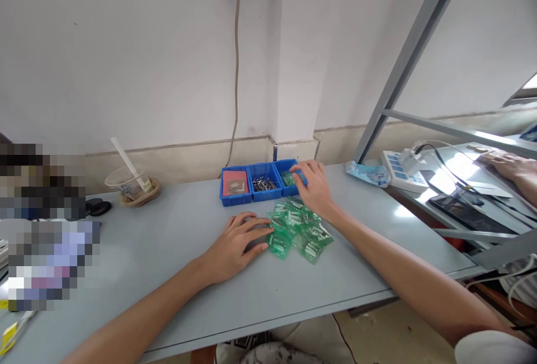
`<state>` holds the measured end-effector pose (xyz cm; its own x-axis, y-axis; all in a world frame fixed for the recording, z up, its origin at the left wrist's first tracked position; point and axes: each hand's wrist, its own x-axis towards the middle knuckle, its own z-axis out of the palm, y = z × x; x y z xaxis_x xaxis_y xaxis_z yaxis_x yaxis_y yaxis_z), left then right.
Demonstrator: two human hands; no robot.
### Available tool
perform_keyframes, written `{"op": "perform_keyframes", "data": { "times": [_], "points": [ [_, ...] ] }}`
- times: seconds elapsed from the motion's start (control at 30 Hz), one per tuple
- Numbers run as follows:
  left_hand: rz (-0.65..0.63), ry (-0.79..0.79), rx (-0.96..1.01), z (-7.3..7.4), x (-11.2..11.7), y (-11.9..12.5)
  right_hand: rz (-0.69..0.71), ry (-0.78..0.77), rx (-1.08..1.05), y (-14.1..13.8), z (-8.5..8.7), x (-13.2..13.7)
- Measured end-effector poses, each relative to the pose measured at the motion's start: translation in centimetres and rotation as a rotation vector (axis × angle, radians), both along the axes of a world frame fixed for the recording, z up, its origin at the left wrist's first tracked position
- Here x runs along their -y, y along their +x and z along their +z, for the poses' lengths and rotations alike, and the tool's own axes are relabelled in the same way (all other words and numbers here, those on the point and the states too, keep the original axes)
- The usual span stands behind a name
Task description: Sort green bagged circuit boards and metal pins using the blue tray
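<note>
My left hand (pixel 237 244) lies flat on the grey table (pixel 168 252), fingers stretched out and touching the left edge of a pile of small green packets (pixel 298 228). My right hand (pixel 314 188) reaches over the pile to the rightmost of three small blue bins (pixel 262 183). Its fingers curl at that bin's rim over green packets inside, and I cannot see whether they grip anything. The middle bin holds several small dark metal parts. The left bin holds a pinkish sheet.
A plastic cup with a straw (pixel 128 180) stands at the back left on a saucer. A grey metal frame (pixel 403 62) rises at the right. Beyond it another person's hand (pixel 509 165) rests on a second table with a power strip (pixel 398 169) and a phone (pixel 464 212).
</note>
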<state>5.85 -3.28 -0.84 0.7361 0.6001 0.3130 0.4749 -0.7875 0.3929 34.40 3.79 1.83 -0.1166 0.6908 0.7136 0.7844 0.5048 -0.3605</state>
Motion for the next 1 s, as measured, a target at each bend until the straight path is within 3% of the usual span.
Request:
{"op": "perform_keyframes", "data": {
  "times": [0.17,0.37,0.6,0.73,0.87,1.0],
  "points": [
    [0.093,0.061,0.034,-0.2,-0.5,-0.4,0.366,-0.225,0.085,-1.6,0.3,2.1],
    [0.137,0.075,0.106,-0.8,-1.2,-0.4,0.573,-0.324,0.264,-2.3,0.2,3.1],
    [0.227,-0.018,0.248,-0.5,-1.5,-0.2,0.582,-0.354,0.252,-3.2,0.1,3.5],
    [0.243,-0.120,0.338,0.1,-1.1,-0.3,0.571,-0.385,0.143,-3.7,0.0,4.0],
    [0.274,-0.251,0.392,-0.2,-1.0,-0.3,0.561,-0.493,-0.031,-4.3,0.0,4.5],
    [0.301,-0.261,0.419,-0.6,-1.2,-0.2,0.554,-0.535,-0.037,-4.8,0.3,5.2]
  ]
}}
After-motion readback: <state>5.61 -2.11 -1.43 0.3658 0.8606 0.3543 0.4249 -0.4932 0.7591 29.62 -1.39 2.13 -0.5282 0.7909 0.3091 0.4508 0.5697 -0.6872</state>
